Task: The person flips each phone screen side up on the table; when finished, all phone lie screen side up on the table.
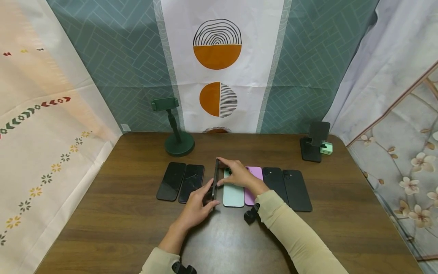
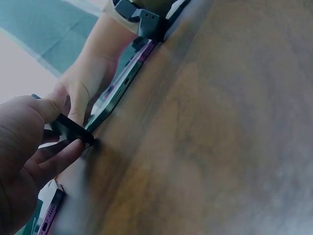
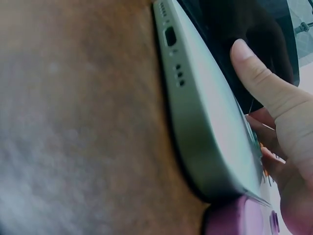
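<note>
A black smartphone [image 1: 215, 182] stands tilted up on its edge between both hands, in the middle of a row of phones. My left hand [image 1: 196, 205] grips its near end; thumb and fingers pinch it from opposite sides in the left wrist view. At the far end, my right hand [image 1: 241, 175] holds it, with the thumb [image 3: 257, 71] lying on the dark glossy face in the right wrist view. Just right of it lies a mint-green phone [image 1: 234, 195], back up, under the right hand. A pink phone [image 1: 254, 173], partly covered by that hand, sits beside the mint one.
Two dark phones, one outer [image 1: 171, 182] and one inner [image 1: 191, 182], lie face up at left. Two black phones, one inner [image 1: 273, 177] and one outer [image 1: 297, 192], lie back up at right. Behind stand a green phone stand [image 1: 179, 144], a black stand [image 1: 311, 150] and a small green block [image 1: 326, 148].
</note>
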### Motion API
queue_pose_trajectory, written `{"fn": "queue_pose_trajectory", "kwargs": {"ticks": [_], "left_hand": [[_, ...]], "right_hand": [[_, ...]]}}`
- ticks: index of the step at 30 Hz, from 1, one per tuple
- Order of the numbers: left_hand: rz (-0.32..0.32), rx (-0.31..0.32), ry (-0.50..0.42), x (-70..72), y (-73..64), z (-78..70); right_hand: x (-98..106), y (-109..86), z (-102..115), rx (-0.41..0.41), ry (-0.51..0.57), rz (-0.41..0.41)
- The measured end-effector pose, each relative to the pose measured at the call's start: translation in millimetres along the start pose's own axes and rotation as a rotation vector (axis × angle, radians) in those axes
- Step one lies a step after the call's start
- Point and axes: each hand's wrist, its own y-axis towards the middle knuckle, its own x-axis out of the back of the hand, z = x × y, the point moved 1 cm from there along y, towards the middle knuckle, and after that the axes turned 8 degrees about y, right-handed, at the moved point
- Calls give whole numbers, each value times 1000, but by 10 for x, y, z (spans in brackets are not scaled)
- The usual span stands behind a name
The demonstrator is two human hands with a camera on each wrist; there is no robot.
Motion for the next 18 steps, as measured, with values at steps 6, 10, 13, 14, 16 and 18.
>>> {"fn": "queue_pose_trajectory", "kwargs": {"ticks": [6,10,13,14,16,18], "left_hand": [[10,31,-14,21,3,-22],[3,30,-9,21,-5,-16],[-11,24,-8,24,-10,-10],[-14,24,-7,27,-11,-8],[-19,30,-3,32,-11,-3],[-18,39,0,38,-11,2]], "right_hand": [[-2,9,-1,7,-29,-6],[-8,8,-12,-5,-43,2],[-13,4,-18,-17,-51,10],[-14,1,-18,-22,-52,13],[-17,-2,-17,-26,-49,19],[-17,-4,-14,-28,-48,21]]}}
